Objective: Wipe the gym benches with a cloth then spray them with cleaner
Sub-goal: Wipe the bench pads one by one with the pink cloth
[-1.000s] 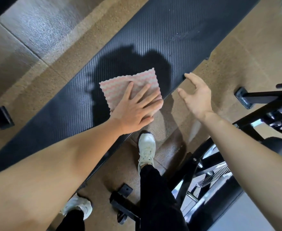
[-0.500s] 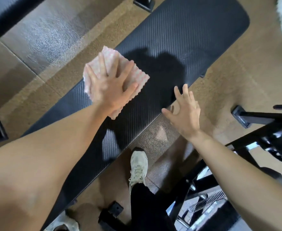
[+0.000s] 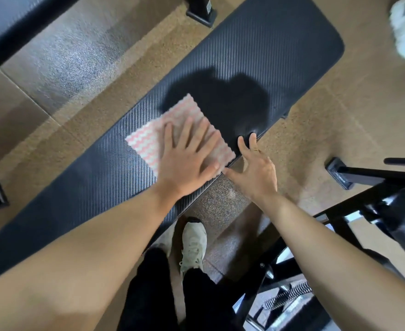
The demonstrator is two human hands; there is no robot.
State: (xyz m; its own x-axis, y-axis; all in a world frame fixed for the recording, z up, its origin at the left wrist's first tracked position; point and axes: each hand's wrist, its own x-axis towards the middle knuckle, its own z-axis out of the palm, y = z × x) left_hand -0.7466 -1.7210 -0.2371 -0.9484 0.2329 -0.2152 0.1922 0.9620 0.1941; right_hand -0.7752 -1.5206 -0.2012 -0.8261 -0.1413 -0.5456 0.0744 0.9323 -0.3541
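Cloth (image 3: 144,144) on bench (image 3: 256,51), left hand (image 3: 187,158) flat on cloth, right hand (image 3: 256,170) just right of it

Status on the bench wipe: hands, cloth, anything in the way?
Left hand flat, pressing pink cloth onto bench pad. Right hand open, holding nothing, at the pad's near edge. Nothing seen in the cloth's way.

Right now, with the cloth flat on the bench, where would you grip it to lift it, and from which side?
Probably the cloth corner nearest the right hand, pinched from the near edge of the bench. It lies thin and flat under the pressing left hand, so only corners offer a hold, and that one reaches the edge.
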